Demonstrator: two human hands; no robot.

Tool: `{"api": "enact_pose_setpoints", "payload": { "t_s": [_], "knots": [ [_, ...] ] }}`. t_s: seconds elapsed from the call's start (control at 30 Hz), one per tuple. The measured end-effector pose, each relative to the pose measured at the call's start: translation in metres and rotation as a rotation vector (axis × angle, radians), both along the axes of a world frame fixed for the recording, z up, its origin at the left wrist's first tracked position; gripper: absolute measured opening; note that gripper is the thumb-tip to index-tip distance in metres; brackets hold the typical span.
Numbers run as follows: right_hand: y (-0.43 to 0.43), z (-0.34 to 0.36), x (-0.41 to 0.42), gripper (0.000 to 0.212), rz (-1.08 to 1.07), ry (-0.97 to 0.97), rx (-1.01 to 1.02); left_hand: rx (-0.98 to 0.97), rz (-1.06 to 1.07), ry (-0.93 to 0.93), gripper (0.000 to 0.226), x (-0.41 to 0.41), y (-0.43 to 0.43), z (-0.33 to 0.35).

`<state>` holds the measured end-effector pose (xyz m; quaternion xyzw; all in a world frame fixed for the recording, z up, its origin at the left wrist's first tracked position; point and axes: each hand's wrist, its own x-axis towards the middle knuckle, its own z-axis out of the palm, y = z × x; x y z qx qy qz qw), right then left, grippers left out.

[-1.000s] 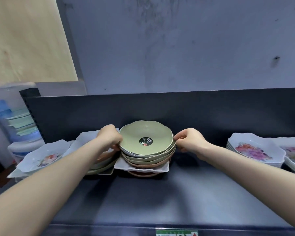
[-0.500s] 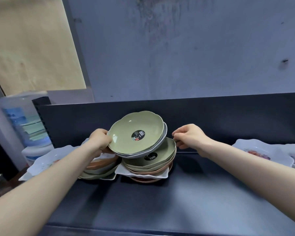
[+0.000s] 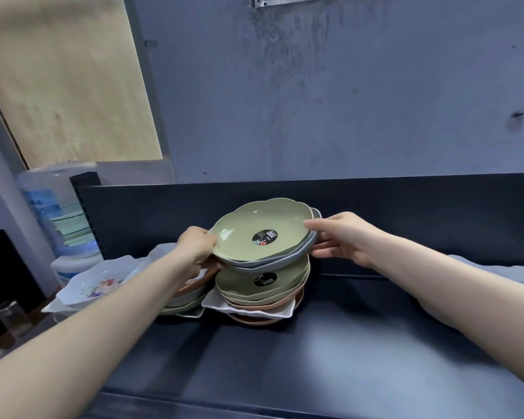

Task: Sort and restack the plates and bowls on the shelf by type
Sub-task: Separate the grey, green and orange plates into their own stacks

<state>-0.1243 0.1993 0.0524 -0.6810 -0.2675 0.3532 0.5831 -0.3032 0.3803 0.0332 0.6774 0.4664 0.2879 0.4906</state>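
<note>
Left hand (image 3: 195,246): fingers lost beneath plates (image 3: 248,220) it holds. My left forearm (image 3: 109,322) masks much of neighbouring stack (image 3: 184,300). Sticker (image 3: 264,237) print too small to read. Pale shape (image 3: 496,271) behind right forearm (image 3: 436,285) blurred.

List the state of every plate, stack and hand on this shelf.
grey plate, lifted, tilted, held by both hands
green plate, nested in it, sticker up
left hand, gripping their left rim
right hand, pinching their right rim
middle stack, resting on shelf
floral dish, resting, untouched
</note>
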Motion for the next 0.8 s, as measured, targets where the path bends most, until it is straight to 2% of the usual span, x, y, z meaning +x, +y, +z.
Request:
{"api": "enact_pose_setpoints", "payload": {
  "t_s": [0.13, 0.27, 0.37, 0.43, 0.5, 0.67, 0.8],
  "knots": [
    [0.004, -0.001, 0.01, 0.027, -0.099, -0.165, -0.09, -0.043, -0.022, -0.075, 0.009, 0.005, -0.017, 0.012],
    [0.006, -0.001, 0.024, 0.029, -0.173, -0.234, -0.11, -0.329, -0.152, -0.145, 0.013, 0.002, -0.028, 0.026],
    [0.01, -0.006, 0.03, 0.025, -0.195, -0.34, -0.133, -0.454, -0.227, -0.176, 0.007, -0.002, -0.026, 0.027],
    [0.012, -0.005, 0.028, 0.016, -0.188, -0.465, -0.184, -0.452, -0.227, -0.183, 0.005, -0.004, -0.024, 0.027],
    [0.016, -0.002, 0.025, 0.017, -0.179, -0.539, -0.216, -0.438, -0.211, -0.187, 0.006, -0.007, -0.023, 0.027],
    [0.03, 0.004, 0.023, 0.03, -0.232, -0.513, -0.169, -0.389, -0.189, -0.213, 0.007, -0.024, -0.022, 0.026],
    [0.036, 0.008, 0.016, 0.03, -0.269, -0.572, -0.154, -0.373, -0.122, -0.244, 0.011, -0.045, -0.018, 0.026]
  ]
}}
